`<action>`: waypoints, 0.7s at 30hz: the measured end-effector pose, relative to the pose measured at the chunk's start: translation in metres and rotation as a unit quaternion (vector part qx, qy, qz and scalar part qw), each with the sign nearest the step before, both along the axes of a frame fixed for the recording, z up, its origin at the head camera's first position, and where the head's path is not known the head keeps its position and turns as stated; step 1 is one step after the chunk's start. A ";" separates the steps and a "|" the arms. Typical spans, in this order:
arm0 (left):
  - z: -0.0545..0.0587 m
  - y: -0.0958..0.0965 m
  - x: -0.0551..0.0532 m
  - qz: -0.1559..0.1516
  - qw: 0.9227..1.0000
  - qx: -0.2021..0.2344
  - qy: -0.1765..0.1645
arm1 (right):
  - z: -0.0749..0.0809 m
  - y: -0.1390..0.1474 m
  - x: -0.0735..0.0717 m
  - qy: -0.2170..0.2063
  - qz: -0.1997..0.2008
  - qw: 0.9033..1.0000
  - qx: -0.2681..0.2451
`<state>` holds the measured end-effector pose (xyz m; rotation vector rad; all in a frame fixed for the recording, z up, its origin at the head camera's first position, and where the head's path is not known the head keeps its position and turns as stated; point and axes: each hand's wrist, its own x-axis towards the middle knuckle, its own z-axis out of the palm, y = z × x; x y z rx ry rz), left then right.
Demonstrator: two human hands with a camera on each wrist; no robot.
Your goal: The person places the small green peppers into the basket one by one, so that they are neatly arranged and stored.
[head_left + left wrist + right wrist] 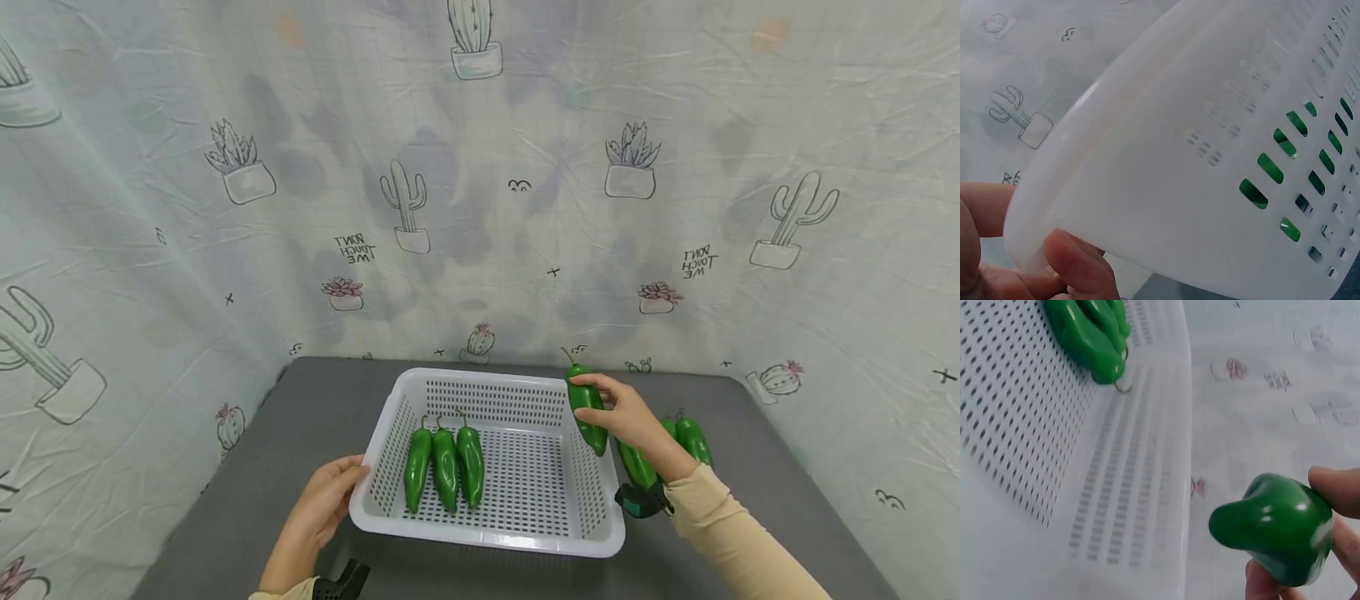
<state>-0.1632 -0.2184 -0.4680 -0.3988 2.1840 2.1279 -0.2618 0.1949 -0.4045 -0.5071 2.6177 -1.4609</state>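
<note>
A white perforated plastic basket (517, 546) sits in the middle of the grey table. Inside it, toward the left, three green peppers (446, 471) lie side by side with stems pointing away from me. My left hand (326, 500) grips the basket's rim at its left side; the left wrist view has the thumb (1079, 262) on the rim. Between the thumb and fingers of my right hand (618, 408) is another green pepper (587, 408), held over the basket's right rim with its stem up. In the right wrist view this pepper (1279, 528) appears tip-first, beside the basket wall.
More green peppers (693, 440) lie on the table (307, 417) right of the basket, partly hidden behind my right forearm. A pale curtain (517, 225) printed with cacti hangs around the table's back and sides.
</note>
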 end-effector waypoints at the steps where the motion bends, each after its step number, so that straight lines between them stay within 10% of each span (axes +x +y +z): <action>1: 0.000 0.000 0.000 0.000 1.000 0.000 0.000 | 0.000 -0.004 0.000 0.000 0.002 1.000 -0.002; 21: 0.001 -0.001 0.000 -0.004 1.000 -0.001 0.000 | -0.018 -0.085 -0.002 -0.047 0.033 0.998 -0.010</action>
